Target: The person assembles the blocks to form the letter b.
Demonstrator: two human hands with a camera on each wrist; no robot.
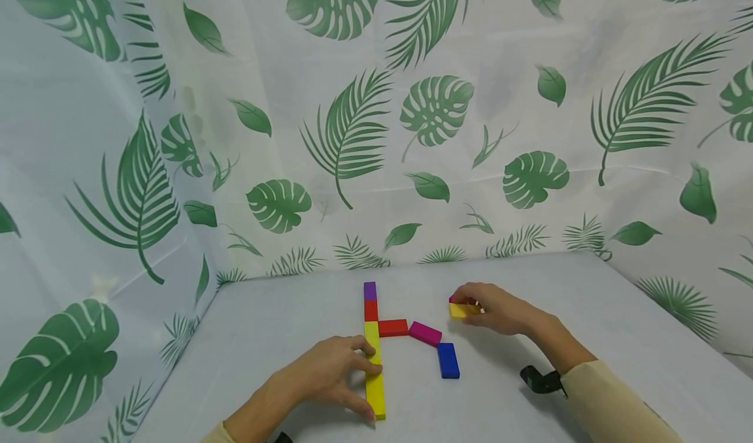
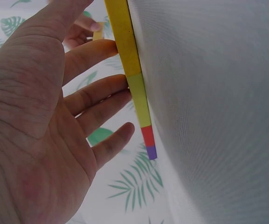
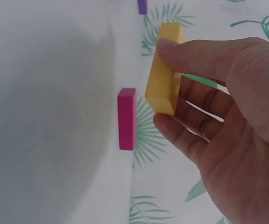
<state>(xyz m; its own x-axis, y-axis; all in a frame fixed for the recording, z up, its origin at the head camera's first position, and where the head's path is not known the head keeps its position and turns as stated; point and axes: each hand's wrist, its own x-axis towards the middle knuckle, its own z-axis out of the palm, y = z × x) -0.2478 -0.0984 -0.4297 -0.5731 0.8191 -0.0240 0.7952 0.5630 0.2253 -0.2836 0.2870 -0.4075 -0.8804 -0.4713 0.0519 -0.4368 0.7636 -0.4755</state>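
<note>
My right hand (image 1: 494, 308) pinches a yellow block (image 3: 161, 86) between thumb and fingers, lifted off the table in the right wrist view. Close by it, a magenta block (image 3: 127, 119) sits on the table, mostly hidden behind the hand in the head view. My left hand (image 1: 335, 371) lies beside a straight row, its relaxed fingers touching the yellow blocks (image 1: 375, 397). Beyond them the row continues with a red block (image 1: 370, 310) and a purple block (image 1: 369, 291). In the left wrist view, its fingertips (image 2: 120, 81) meet the row's side.
Branching right from the row is another red block (image 1: 393, 328), followed by a slanted magenta block (image 1: 425, 333) and a blue block (image 1: 448, 360). A white cloth covers the table (image 1: 282, 306). Leaf-patterned curtains (image 1: 365, 136) stand behind and at both sides.
</note>
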